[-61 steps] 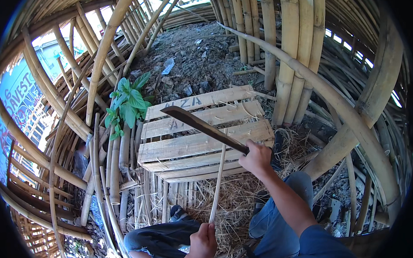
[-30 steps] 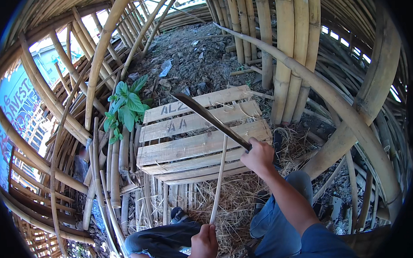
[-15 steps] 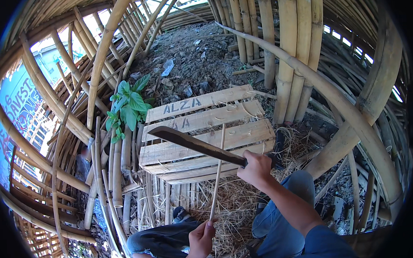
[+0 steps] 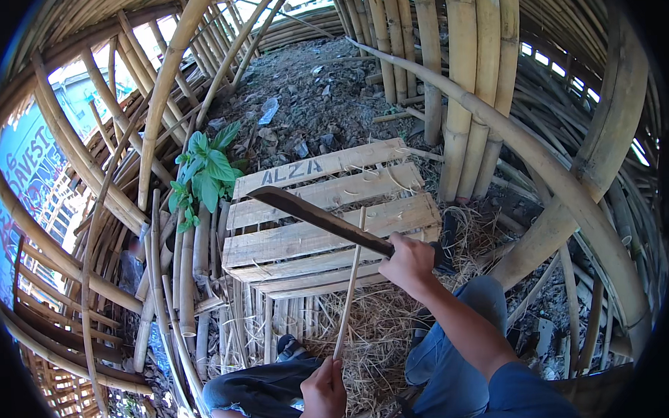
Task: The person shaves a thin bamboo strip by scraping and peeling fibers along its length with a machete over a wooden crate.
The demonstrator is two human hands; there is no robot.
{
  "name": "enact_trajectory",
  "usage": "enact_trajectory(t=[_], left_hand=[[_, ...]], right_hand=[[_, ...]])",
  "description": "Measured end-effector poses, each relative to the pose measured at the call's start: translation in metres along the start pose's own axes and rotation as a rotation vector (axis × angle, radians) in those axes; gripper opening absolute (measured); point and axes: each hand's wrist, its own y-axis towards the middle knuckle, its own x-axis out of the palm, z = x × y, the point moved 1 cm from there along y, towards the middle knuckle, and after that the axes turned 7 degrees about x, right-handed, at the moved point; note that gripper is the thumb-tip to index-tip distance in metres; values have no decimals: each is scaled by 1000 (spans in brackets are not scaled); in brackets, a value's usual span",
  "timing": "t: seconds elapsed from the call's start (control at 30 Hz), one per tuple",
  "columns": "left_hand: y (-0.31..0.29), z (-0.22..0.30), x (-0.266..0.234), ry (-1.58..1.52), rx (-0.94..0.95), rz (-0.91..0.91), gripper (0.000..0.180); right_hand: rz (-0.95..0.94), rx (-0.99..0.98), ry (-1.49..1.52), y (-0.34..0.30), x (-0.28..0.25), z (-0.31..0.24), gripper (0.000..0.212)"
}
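Around you stands a cage of thick tan bamboo poles (image 4: 539, 165), bent and stacked from nine o'clock round to three. At the centre, on the ground, lies a pale wooden slatted pallet (image 4: 306, 243), with a small green leafy plant (image 4: 204, 169) at its ten o'clock corner and dry straw (image 4: 368, 333) spread at its six o'clock edge.

Across the pallet runs your long dark machete (image 4: 312, 213), blade tip pointing to ten o'clock and handle toward four. Your right hand (image 4: 409, 264) has its fingers wrapped tight round that handle. The thin pale bamboo strip (image 4: 349, 282) stands nearly upright, from your left hand (image 4: 324, 390) at six o'clock up to the blade; it crosses the blade near the handle, though whether they touch you cannot tell from here. Your left fingers are closed round its lower end.

By the look of it, you are setting the blade to the strip's top end. The cut calls for a steady, upright strip, and for your left hand to stay low, well below the edge.
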Motion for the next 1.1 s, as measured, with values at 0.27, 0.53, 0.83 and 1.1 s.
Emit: enact_trajectory(t=[0.27, 0.53, 0.83, 1.1], left_hand=[[-3, 2, 0, 79, 115, -58, 16], [-5, 2, 0, 54, 98, -14, 17], [0, -18, 3, -351, -250, -108, 21], [7, -1, -1, -185, -134, -123, 22]], right_hand=[[-1, 58, -74, 10, -6, 5, 17], [-62, 199, -27, 20, -7, 6, 15], [83, 269, 67, 4, -22, 18, 9], [-69, 49, 54, -10, -20, -1, 22]])
